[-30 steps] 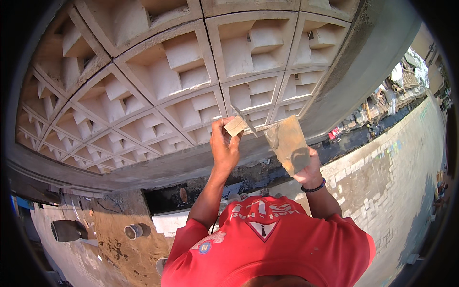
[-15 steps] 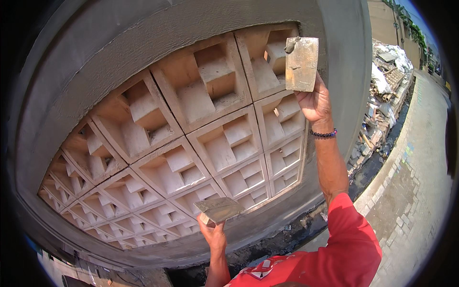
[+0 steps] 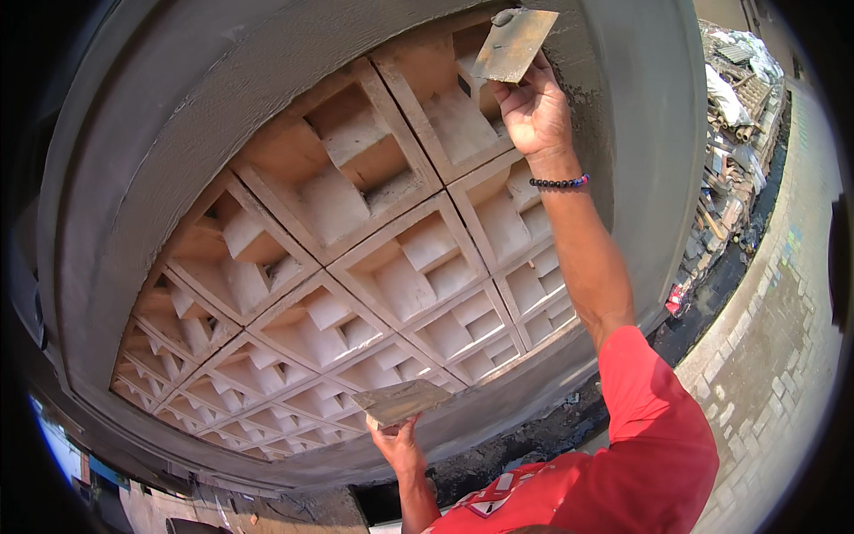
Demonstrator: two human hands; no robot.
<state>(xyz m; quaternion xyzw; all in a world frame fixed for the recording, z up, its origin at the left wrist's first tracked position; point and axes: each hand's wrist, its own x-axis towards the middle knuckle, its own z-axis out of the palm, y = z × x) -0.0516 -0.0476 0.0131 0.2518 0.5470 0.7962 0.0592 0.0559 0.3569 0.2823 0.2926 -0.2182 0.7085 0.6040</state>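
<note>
My right hand [image 3: 536,120] grips a rectangular metal trowel [image 3: 514,49] with grey mortar on it, raised at the top right corner of the decorative block panel [image 3: 396,191], by the plastered border. Low in the view, my left hand [image 3: 400,445] holds a flat mortar-smeared plate tool [image 3: 400,399] level in front of the panel's lower blocks, its fingers closed beneath it. The pale square blocks have stepped recesses. Around them runs a grey plastered frame [image 3: 160,133], rough along its inner band.
A dark drainage ditch [image 3: 569,418] runs along the wall's foot, beside a paved path [image 3: 756,383]. A heap of rubble, sacks and scrap [image 3: 729,125] lies on the right, with a red scrap [image 3: 676,298] low in it.
Over the last second my right arm has risen high to the panel's top edge, its trowel now tilted. My left hand has dropped lower in view. The view has shifted up to the plastered border.
</note>
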